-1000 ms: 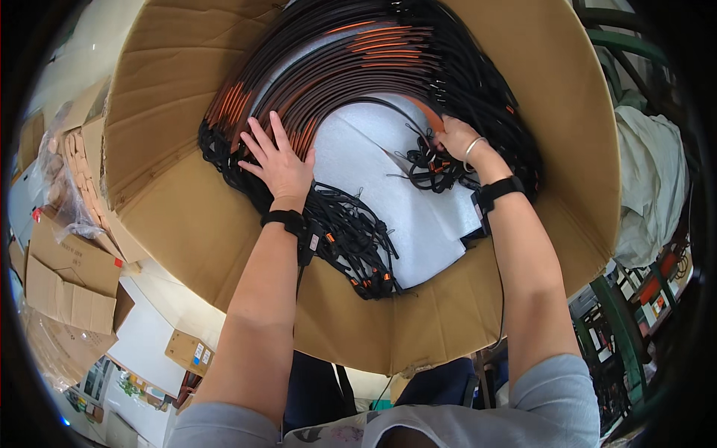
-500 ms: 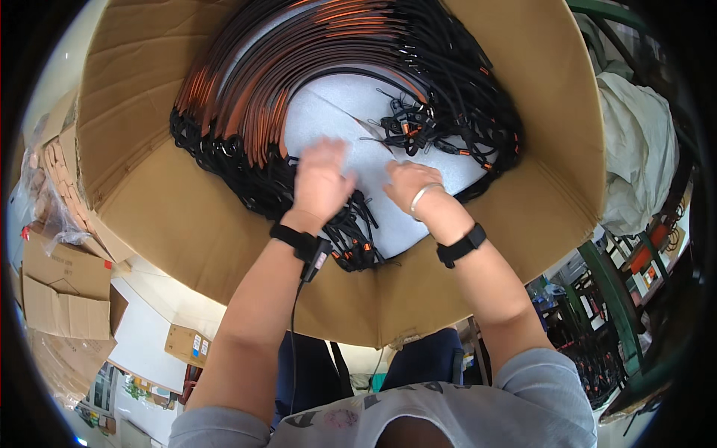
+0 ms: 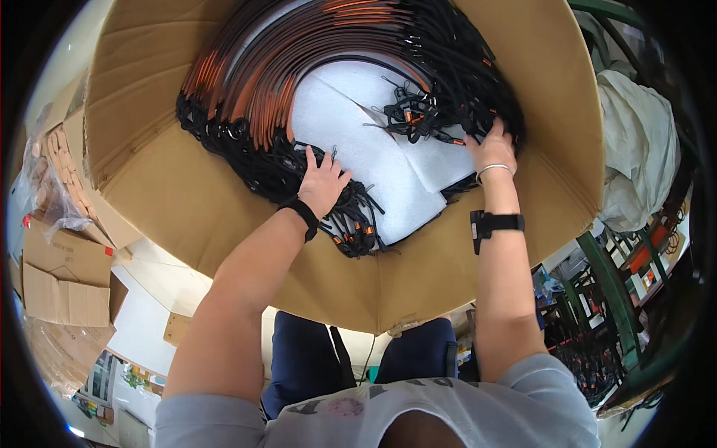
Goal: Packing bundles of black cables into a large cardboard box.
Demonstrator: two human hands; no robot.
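Note:
A thick curved bundle of thin black and orange cords (image 3: pixel 261 93) fills the far part of a large cardboard bin (image 3: pixel 418 284). My left hand (image 3: pixel 323 183) lies with fingers spread on the black cord ends at the bundle's near left. At the right, my right hand (image 3: pixel 494 153) rests with fingers apart on the black looped cords (image 3: pixel 467 67), its fingertips partly among them. A smaller tangle of black cords with orange tips (image 3: pixel 411 116) lies left of that hand. Between the hands are white foam sheets (image 3: pixel 355 142) with overlapping edges.
The bin's tall wall curves all around. Flattened cartons (image 3: pixel 67 272) stand outside at the left. To the right are a whitish cloth sack (image 3: pixel 635 149) and a green metal frame (image 3: pixel 609 287) with assorted goods behind it.
My hands have moved apart: the right went far to the right onto the looped cords, the left settled on the left cord ends. The foam's near edge has shifted.

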